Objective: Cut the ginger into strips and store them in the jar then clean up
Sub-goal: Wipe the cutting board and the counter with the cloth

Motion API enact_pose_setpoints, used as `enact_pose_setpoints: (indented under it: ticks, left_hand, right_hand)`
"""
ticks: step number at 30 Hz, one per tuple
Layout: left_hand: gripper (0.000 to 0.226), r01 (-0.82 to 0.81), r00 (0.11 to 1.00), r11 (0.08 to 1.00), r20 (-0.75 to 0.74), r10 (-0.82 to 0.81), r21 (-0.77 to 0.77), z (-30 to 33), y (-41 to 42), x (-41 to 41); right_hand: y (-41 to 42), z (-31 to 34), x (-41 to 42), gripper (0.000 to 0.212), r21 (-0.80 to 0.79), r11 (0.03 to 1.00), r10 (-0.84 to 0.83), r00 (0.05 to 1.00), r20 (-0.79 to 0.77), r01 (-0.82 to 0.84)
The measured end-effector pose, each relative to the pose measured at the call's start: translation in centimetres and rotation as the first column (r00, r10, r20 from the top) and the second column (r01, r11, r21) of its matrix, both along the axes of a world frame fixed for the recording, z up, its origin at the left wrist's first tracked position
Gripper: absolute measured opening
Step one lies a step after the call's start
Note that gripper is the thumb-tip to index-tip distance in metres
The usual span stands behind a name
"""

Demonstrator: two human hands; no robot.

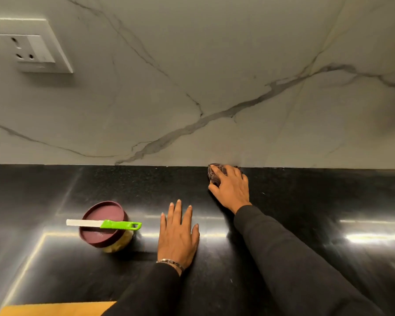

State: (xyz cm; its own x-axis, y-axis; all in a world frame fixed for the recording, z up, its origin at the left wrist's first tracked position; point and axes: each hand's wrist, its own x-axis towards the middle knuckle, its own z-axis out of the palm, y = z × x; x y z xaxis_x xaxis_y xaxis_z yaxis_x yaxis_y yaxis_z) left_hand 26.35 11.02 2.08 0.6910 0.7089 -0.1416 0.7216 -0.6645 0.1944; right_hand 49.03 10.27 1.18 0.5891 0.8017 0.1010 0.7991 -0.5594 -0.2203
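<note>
My right hand (230, 188) curled round a dark cloth (214, 174) at one o'clock against the wall, cloth under my fingertips, my left hand (178, 233) flat with straight fingers on the black counter (306, 201), jar (106, 226) at nine o'clock of it, knife (103, 224) lying across its lid.

No legible text (bracelet (170, 262) marks blurred)

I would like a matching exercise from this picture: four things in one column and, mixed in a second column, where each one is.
Things:
1. knife
2. cloth
3. left hand
4. socket

Places:
A. on the wall
B. flat on the counter
C. across the jar lid
D. under the right hand, by the wall

Pairs: 1-C, 2-D, 3-B, 4-A
</note>
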Motion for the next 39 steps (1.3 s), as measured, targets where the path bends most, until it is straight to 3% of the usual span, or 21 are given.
enact_pose_setpoints:
  ticks: [7, 16, 19, 21, 23, 25, 28, 31, 35, 39]
  left_hand:
    - [0.085, 0.122, 0.992, 0.992, 0.033, -0.122, -0.008, -0.5, -2.4, 2.9]
    - [0.073, 0.172, 0.982, 0.985, 0.081, -0.171, -0.007, -0.9, -3.0, 1.8]
    - [0.058, 0.193, 0.978, 0.981, 0.092, -0.189, -0.034, -0.4, -2.5, 1.8]
    - [0.054, 0.170, 0.974, 0.983, 0.161, -0.157, -0.068, 0.2, -2.0, 2.1]
    - [0.048, 0.107, 0.965, 0.987, 0.250, -0.074, -0.121, 0.8, -0.8, 2.2]
    - [0.044, 0.038, 0.940, 0.976, 0.340, 0.038, -0.214, 1.4, 0.8, 2.1]
    - [0.042, -0.011, 0.917, 0.953, 0.377, 0.131, -0.304, 2.2, 3.1, 1.8]
    - [0.044, -0.029, 0.915, 0.960, 0.379, 0.138, -0.278, 1.9, 4.3, 1.7]
    - [0.049, -0.081, 0.910, 0.961, 0.374, 0.179, -0.264, 0.6, 4.8, 2.0]
    - [0.054, 0.011, 0.952, 0.989, 0.303, 0.035, -0.147, 0.0, 3.8, 3.0]
  right_hand:
    - [-6.6, -0.1, 4.3, 0.068, -0.042, 0.959, -0.283, 0.958, -0.041, 0.282]
    - [-18.4, 0.7, -0.3, 0.062, -0.032, 0.788, -0.616, 0.787, -0.041, 0.615]
    - [-21.2, 1.5, -3.2, 0.053, 0.122, 0.717, -0.665, 0.726, -0.175, 0.686]
    - [-21.3, 2.1, -5.3, 0.050, 0.345, 0.715, -0.527, 0.793, -0.307, 0.609]
    - [-20.3, 2.4, -8.9, 0.054, 0.427, 0.830, -0.275, 0.929, -0.247, 0.359]
    - [-18.5, 2.3, -13.5, 0.060, 0.310, 0.950, -0.006, 0.990, -0.141, 0.049]
    - [-14.8, 1.6, -18.6, 0.060, 0.131, 0.960, 0.257, 0.965, -0.053, -0.248]
    - [-9.9, 1.1, -19.1, 0.052, 0.119, 0.961, 0.257, 0.965, -0.044, -0.251]
    - [-4.6, 1.0, -15.5, 0.066, 0.028, 0.995, 0.101, 0.989, -0.112, -0.098]
    - [-3.5, 0.9, -12.0, 0.056, 0.035, 0.999, -0.015, 0.995, -0.096, 0.018]
